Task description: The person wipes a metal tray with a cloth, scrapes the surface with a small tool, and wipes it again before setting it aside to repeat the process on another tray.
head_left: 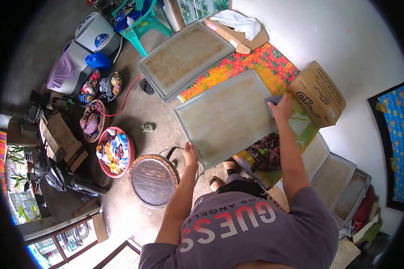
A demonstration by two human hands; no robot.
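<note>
Your grey shirt [256,233] lies nearest the lens in the head view. Left hand [191,154]: closed on the near left corner of a large rectangular tray [220,119], fingers partly hidden by the rim. Right hand [282,109]: closed around a dark grey pad [274,99], which sits at the tray's right edge. Whether the pad presses on the face or only on the rim, you cannot tell from this angle.

Tray position: between your two hands and reaching out beyond them, pale face toward you, dull yellowish patches showing. Its far side overlaps a flowered cloth [274,60]; the near left corner juts out over the floor [164,127]. How much weight your left hand bears is unclear.

Step in hand, judged from the pose: your left hand steadies, your right works the edge with the pad, apparently a wiping pass. The next move calls for a firm left hold and the pad kept flat, lest the jutting corner tip.

Surroundings: beyond your hands, a stack of trays [188,58], brownish on top; just past your right hand, a cardboard box [318,95]; nearer you than that hand, a dark patterned bundle [262,152]; left of your left hand, a round wooden stool [153,181].
</note>
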